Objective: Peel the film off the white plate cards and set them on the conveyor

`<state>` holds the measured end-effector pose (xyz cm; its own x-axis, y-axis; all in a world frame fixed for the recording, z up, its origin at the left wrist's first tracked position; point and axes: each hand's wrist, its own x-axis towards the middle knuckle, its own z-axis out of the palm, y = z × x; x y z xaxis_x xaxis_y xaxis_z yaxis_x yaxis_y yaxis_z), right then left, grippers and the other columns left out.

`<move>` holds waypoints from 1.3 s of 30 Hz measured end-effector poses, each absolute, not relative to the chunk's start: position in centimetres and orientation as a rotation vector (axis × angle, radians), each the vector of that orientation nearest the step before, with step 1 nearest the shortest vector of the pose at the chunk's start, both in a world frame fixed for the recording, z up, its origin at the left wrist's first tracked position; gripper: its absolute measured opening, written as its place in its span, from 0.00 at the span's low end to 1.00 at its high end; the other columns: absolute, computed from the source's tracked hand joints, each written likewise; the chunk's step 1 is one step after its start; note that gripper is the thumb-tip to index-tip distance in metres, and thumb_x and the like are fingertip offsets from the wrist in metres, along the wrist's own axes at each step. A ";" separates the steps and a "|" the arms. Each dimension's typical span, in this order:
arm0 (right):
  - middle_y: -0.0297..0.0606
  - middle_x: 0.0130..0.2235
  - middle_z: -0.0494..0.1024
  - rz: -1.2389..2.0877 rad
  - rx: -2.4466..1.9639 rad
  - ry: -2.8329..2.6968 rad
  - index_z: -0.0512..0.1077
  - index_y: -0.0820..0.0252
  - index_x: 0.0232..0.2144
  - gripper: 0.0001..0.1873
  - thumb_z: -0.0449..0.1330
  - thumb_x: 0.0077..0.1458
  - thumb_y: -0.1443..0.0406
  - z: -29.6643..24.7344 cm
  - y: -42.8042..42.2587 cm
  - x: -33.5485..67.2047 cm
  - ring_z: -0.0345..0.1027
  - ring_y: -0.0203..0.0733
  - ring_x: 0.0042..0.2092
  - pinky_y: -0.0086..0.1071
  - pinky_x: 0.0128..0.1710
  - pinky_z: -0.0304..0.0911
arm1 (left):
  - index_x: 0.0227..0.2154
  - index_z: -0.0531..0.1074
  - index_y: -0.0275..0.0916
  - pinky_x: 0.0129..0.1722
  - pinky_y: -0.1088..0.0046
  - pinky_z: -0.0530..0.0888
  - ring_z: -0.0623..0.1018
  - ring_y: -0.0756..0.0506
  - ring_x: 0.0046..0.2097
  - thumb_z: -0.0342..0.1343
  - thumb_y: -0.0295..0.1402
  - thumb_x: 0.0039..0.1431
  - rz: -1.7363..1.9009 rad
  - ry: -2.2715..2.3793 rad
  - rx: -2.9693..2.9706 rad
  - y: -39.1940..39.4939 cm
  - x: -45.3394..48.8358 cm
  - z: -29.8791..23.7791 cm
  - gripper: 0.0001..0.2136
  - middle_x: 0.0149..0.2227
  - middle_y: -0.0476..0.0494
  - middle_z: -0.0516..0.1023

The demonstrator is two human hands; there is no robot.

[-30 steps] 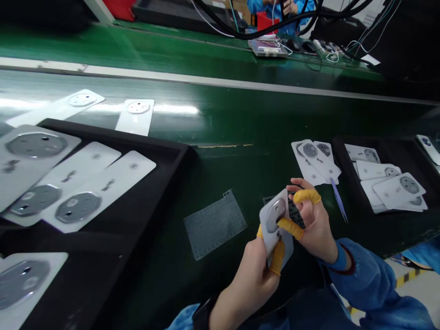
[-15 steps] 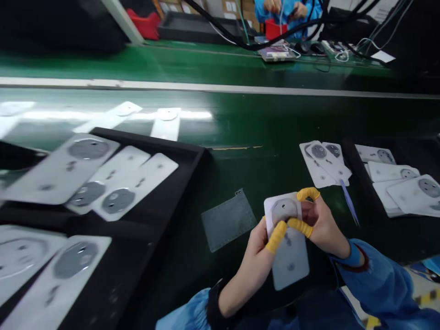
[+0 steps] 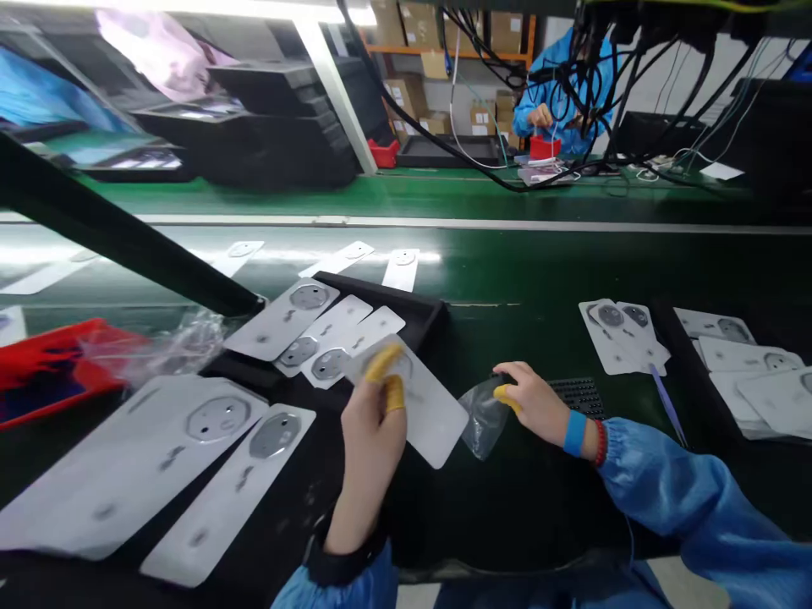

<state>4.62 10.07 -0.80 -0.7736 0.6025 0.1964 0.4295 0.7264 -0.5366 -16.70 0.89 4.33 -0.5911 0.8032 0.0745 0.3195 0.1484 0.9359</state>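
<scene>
A long white card with a round grey patch sits in the left hand, tilted above the table, its upper end reaching over the edge of a black tray. The left fingers wear yellow cots and press narrowly against the card's face, holding it. Just beside the card, the right hand pinches a crumpled clear plastic film between closely set fingers, one also in a yellow cot. A blue wristband and a red bead bracelet circle the right wrist.

The black tray holds three more patched cards, close behind the left hand. Two larger white cards lie nearer the person, left of that hand, and a red bin with crumpled plastic stands beyond them. To the right, past a black dotted mat, lies a small stack of cards, with a blue slender tool and a further pile beside it.

Across the green table, a co-worker in blue works among hanging cables.

Earlier, both hands shared one card; now they are apart, and the view has tilted upward.
</scene>
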 end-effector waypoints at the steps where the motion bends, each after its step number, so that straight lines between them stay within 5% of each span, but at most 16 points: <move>1: 0.49 0.54 0.71 0.676 -0.779 -2.570 0.76 0.63 0.35 0.15 0.55 0.52 0.82 -0.2 10.2 5.6 0.70 0.47 0.53 0.44 0.53 0.70 | 0.35 0.76 0.37 0.36 0.66 0.70 0.76 0.37 0.40 0.55 0.32 0.47 1.395 1.989 1.078 1.1 -17.0 4.0 0.11 0.33 0.43 0.78; 6: 0.47 0.57 0.67 0.717 -0.526 -2.485 0.73 0.61 0.39 0.16 0.52 0.57 0.80 4.7 10.1 11.3 0.70 0.43 0.49 0.38 0.44 0.75 | 0.19 0.75 0.38 0.23 0.72 0.64 0.72 0.45 0.24 0.57 0.35 0.45 1.188 1.710 0.997 3.3 -14.4 2.4 0.07 0.19 0.48 0.73; 13: 0.52 0.55 0.67 0.732 -0.389 -2.726 0.71 0.65 0.46 0.20 0.55 0.51 0.82 6.2 10.0 12.0 0.67 0.45 0.51 0.41 0.48 0.72 | 0.23 0.79 0.35 0.25 0.74 0.68 0.74 0.48 0.25 0.66 0.47 0.43 1.023 1.214 0.977 3.8 -9.8 2.0 0.17 0.24 0.45 0.79; 19: 0.52 0.55 0.67 0.861 -0.466 -2.688 0.73 0.65 0.44 0.18 0.58 0.50 0.79 6.0 9.7 11.3 0.65 0.49 0.56 0.43 0.52 0.70 | 0.26 0.81 0.35 0.25 0.76 0.67 0.73 0.48 0.26 0.66 0.40 0.47 1.062 1.141 0.926 3.6 -9.7 2.0 0.11 0.25 0.45 0.80; 24: 0.43 0.43 0.75 0.821 -0.610 -2.313 0.74 0.61 0.41 0.07 0.60 0.59 0.71 4.7 8.8 9.7 0.74 0.40 0.43 0.33 0.42 0.74 | 0.26 0.82 0.37 0.27 0.75 0.68 0.74 0.48 0.27 0.67 0.40 0.46 1.107 1.117 0.898 3.3 -9.3 1.3 0.10 0.26 0.45 0.81; 28: 0.43 0.43 0.76 0.741 -0.641 -2.302 0.74 0.61 0.42 0.08 0.58 0.61 0.70 3.2 8.2 8.6 0.75 0.41 0.43 0.33 0.42 0.75 | 0.26 0.81 0.39 0.26 0.76 0.68 0.74 0.48 0.28 0.63 0.46 0.49 1.159 1.128 0.876 2.7 -9.3 0.7 0.14 0.26 0.46 0.80; 33: 0.45 0.44 0.75 0.739 -0.637 -2.336 0.73 0.63 0.43 0.10 0.55 0.61 0.73 3.0 7.9 9.0 0.74 0.43 0.44 0.35 0.42 0.75 | 0.30 0.81 0.37 0.31 0.74 0.72 0.77 0.45 0.32 0.68 0.33 0.45 1.087 1.050 0.962 2.5 -9.3 1.6 0.08 0.28 0.45 0.81; 39: 0.49 0.43 0.76 0.743 -0.569 -2.424 0.74 0.67 0.41 0.08 0.55 0.61 0.73 3.4 8.0 9.5 0.75 0.44 0.43 0.35 0.41 0.75 | 0.36 0.80 0.37 0.35 0.72 0.73 0.78 0.44 0.36 0.58 0.22 0.53 1.061 1.043 1.286 2.4 -9.0 1.9 0.10 0.34 0.43 0.82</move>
